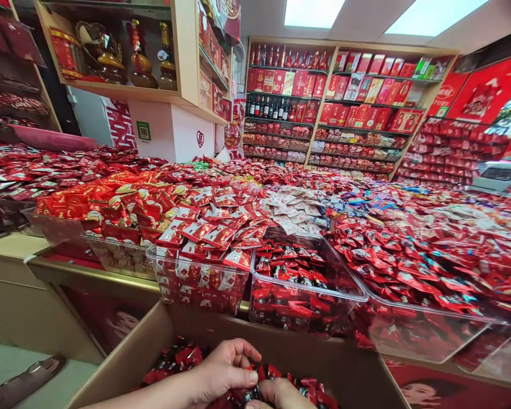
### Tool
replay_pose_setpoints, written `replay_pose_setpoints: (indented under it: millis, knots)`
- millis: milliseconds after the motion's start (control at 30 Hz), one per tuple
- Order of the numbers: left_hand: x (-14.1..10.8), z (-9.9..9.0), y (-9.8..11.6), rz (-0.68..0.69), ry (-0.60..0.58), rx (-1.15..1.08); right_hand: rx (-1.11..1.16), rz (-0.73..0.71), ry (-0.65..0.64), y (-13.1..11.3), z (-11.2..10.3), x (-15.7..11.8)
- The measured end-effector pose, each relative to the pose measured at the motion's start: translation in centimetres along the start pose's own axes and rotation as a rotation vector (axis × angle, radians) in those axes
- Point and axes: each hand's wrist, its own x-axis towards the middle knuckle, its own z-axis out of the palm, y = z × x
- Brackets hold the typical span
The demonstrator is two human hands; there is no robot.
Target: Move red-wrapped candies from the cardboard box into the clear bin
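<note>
Both my hands are low in the head view, inside a cardboard box (123, 349). My left hand (223, 369) is closed, its thumb pressed toward curled fingers. Beside it my right hand (283, 393) is also closed in a pinch and partly cut off by the bottom edge. Between the thumbs shows a small dark, shiny wrapped candy (252, 393), mostly hidden by the fingers. Under and around the hands lie loose red-and-black wrapped candies (179, 359). Just beyond the box stands a clear plastic bin (309, 292) with similar red-and-black candies.
Left of that bin is another clear bin (196, 272) of red-and-white packets. Heaped candies (409, 255) spread across the counter to the right. A pink tray (53, 138) lies at the left. Shelves (323, 108) hold bottles and red boxes. At lower left shows a sandalled foot (25, 383).
</note>
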Motion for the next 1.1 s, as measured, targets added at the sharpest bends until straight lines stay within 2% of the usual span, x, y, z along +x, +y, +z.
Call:
replay_pose_setpoints:
  millis: [367,567,767,967,1100]
  knots:
    - [0.2,-0.3,-0.1,-0.022,-0.013,-0.044,0.030,-0.022,0.043,0.6,0.3,0.1]
    - [0.1,-0.8,0.2,-0.016,-0.003,-0.126,0.088,0.005,0.121,-1.1,-0.1,-0.4]
    - [-0.2,-0.6,1.5,-0.009,-0.020,-0.182,0.162,-0.007,0.231,-2.1,-0.9,-1.3]
    - [-0.9,-0.2,2.4,-0.031,-0.062,-0.084,0.321,-0.015,0.227,-2.2,-1.5,-1.5]
    - [-0.5,-0.3,2.0,-0.016,-0.052,-0.053,0.307,0.002,0.232,-2.2,-1.6,-1.7]
